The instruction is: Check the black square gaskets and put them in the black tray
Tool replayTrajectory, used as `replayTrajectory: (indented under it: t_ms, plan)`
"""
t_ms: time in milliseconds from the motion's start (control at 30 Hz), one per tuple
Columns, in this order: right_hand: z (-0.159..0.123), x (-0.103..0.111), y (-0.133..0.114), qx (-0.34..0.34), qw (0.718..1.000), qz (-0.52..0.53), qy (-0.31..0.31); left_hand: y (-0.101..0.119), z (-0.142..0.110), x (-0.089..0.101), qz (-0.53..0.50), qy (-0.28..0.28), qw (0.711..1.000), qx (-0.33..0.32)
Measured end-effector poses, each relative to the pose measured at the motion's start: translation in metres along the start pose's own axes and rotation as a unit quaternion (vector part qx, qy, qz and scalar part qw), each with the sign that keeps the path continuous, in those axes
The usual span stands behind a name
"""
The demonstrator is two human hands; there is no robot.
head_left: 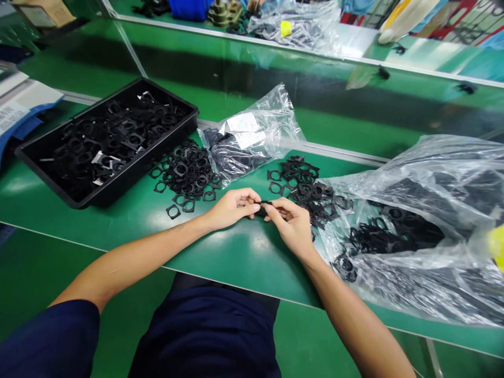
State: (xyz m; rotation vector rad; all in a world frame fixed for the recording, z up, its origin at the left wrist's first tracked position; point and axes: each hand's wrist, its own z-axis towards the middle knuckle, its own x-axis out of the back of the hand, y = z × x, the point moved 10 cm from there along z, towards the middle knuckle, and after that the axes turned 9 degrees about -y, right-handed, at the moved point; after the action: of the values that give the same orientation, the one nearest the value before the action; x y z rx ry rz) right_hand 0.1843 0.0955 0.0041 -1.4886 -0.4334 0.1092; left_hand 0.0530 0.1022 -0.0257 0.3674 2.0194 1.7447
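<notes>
1. black square frame (263, 206), small and partly hidden by the fingers, sits pinched between both hands just above the green bench (244, 257), in front of the person's body.
2. left hand (232, 209): the grip is narrow, with thumb and fingertips closed on the frame's left end.
3. right hand (289, 226): the grip is narrow too, with thumb and forefinger closed on the frame's right end, just beside the left fingers.
4. loose black frames lie in a left pile (185, 173), beyond and left of the hands, and a right pile (303, 184), just beyond the right hand and touching a large clear plastic bag (429, 178) that holds more frames.
5. a smaller clear bag (252, 142) with white labels lies beyond the hands, beside a black tray (129, 181) heaped with frames at the bench's left.
6. farther off, a second green bench (220, 42) carries a blue bin (189, 8) and another plastic bag (291, 26).
</notes>
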Motion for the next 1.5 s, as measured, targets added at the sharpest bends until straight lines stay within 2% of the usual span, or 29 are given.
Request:
replayTrajectory:
  t_ms: [1500]
  plan:
    - [0.001, -0.0009, 0.0, 0.005, 1.0, -0.008, -0.008, -0.0012, 0.0006, 0.0002, -0.003, -0.003, 1.0, -0.004]
